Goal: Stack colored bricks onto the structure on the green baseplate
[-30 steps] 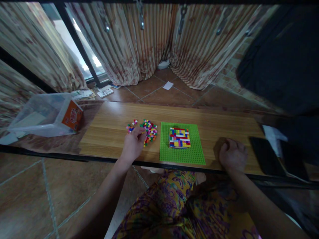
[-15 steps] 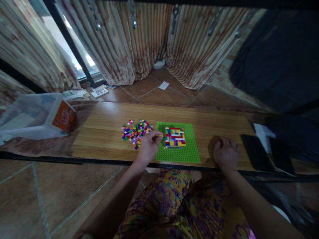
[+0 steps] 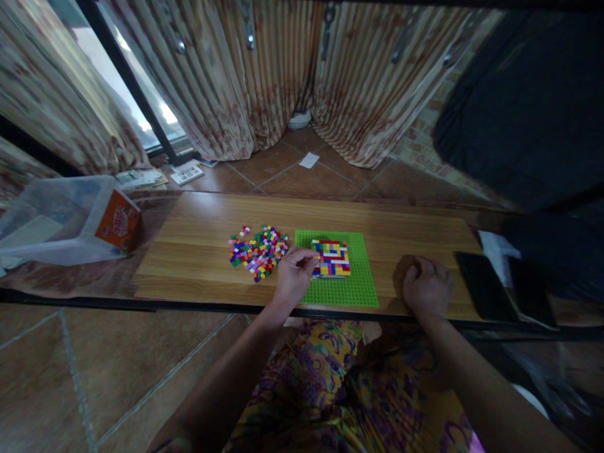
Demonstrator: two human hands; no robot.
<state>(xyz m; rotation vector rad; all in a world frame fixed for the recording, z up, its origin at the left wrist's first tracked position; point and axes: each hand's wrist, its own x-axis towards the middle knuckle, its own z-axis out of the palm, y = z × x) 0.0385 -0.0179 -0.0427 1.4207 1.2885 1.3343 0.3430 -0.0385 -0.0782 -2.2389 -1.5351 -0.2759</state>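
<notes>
A green baseplate (image 3: 361,286) lies on the wooden tabletop (image 3: 202,220), and a square block of mixed-colour bricks (image 3: 331,257) stands on it. My left hand (image 3: 293,278) reaches over the plate's left edge, its fingertips pinched on a small brick at the block's left side. Just left of that hand lies a pile of small loose bricks (image 3: 257,248). My right hand (image 3: 427,287) rests as a closed fist on the wood to the right of the plate, with nothing seen in it.
A clear plastic tub (image 3: 51,223) with an orange carton (image 3: 117,221) sits at the table's left end. A dark phone (image 3: 482,285) lies at the right. Curtains (image 3: 264,75), a window and tiled floor (image 3: 306,179) are beyond the far edge.
My left hand left the loose pile with a small brick, moved right and now touches the block's left side. My right fist stayed where it was.
</notes>
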